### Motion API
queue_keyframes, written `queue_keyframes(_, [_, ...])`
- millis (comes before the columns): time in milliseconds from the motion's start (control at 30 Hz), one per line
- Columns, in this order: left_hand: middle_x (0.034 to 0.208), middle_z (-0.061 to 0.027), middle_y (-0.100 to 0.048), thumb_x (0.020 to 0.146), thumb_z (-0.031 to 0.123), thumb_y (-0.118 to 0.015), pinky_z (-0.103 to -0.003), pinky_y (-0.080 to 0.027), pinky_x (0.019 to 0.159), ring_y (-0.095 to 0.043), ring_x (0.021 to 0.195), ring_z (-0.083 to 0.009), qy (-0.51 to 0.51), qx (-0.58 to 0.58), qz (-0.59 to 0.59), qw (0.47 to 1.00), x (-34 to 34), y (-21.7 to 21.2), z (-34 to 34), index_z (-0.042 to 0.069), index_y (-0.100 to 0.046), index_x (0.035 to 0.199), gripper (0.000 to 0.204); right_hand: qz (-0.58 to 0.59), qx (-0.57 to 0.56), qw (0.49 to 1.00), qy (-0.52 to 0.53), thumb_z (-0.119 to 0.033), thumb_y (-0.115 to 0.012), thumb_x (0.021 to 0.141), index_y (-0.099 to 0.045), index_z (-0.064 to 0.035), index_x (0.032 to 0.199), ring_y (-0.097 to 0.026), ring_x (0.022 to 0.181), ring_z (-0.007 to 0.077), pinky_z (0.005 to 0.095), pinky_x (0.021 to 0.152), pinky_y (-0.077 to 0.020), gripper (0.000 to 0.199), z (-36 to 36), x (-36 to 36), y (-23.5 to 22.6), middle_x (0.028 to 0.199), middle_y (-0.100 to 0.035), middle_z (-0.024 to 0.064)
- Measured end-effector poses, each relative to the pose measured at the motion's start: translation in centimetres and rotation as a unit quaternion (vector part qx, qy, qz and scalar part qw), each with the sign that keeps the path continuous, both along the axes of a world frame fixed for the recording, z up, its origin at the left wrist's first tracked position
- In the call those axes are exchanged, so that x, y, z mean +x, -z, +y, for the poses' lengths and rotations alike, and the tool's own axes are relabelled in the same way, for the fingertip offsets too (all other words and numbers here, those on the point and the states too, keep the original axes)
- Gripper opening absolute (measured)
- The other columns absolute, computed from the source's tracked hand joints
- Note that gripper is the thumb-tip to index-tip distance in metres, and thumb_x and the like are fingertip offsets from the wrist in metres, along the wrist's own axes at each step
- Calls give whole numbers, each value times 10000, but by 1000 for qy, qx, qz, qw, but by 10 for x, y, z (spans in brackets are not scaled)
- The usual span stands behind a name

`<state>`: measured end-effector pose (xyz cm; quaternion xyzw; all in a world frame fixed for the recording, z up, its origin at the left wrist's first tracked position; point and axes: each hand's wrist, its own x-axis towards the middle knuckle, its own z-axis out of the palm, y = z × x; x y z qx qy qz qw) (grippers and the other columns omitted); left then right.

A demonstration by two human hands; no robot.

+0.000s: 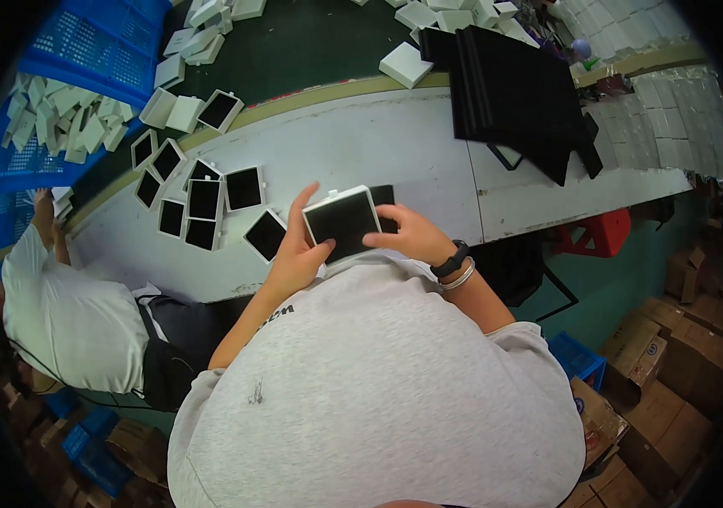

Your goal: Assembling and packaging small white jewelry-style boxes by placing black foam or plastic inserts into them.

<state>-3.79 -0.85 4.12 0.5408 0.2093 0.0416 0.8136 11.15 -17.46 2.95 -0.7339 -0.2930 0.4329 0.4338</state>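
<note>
Long white bench (361, 144), rows of filled boxes: I hold the small white square box with black insert (342, 223) above its edge, left hand (294, 254) fingers gripping the side, right hand (412, 235) fingers pressing the insert; press evenly, flush.

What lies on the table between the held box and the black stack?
Nothing: in the head view the white table is bare between the held box and the black stack.
</note>
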Motion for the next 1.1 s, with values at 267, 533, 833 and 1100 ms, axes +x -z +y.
queue_keyframes(267, [1191, -145, -566, 948, 20, -440, -320, -435, 891, -567, 1042, -227, -99, 257, 144, 950, 28, 34, 8, 105, -354, 1402, 470, 14, -82, 997, 5, -252, -673, 824, -637, 0, 992, -546, 959, 229, 331, 835, -453, 304, 37, 11, 15, 909, -589, 115])
queue_keyframes(533, [1129, -88, -527, 867, 14, -576, -273, -476, 660, -564, 846, -166, -114, 408, 237, 874, 32, 109, 75, 64, -445, 1310, 464, -213, -16, 967, 137, -345, -713, 790, -542, -21, 1203, -515, 1061, 387, 417, 914, -436, 553, 77, 109, 80, 1174, -513, 258])
queue_keyframes(833, [1334, -99, -348, 668, -206, -613, -336, -475, 957, -501, 1169, -255, -82, 144, 235, 958, 14, 143, 157, 43, -369, 1366, 780, -477, -106, 866, 109, -241, -788, 701, -435, -58, 1339, -410, 1209, 359, 445, 998, -387, 751, 154, 278, 158, 1360, -333, 150])
queue_keyframes(1100, [1229, -148, -522, 752, 58, -706, -393, -398, 967, -491, 1144, -327, -80, 630, 282, 719, 84, 99, 177, 64, -526, 1254, 533, -6, 178, 958, 223, -177, -667, 833, -465, -27, 1277, -586, 1009, 236, 317, 892, -458, 510, 124, 237, 109, 1168, -571, 102])
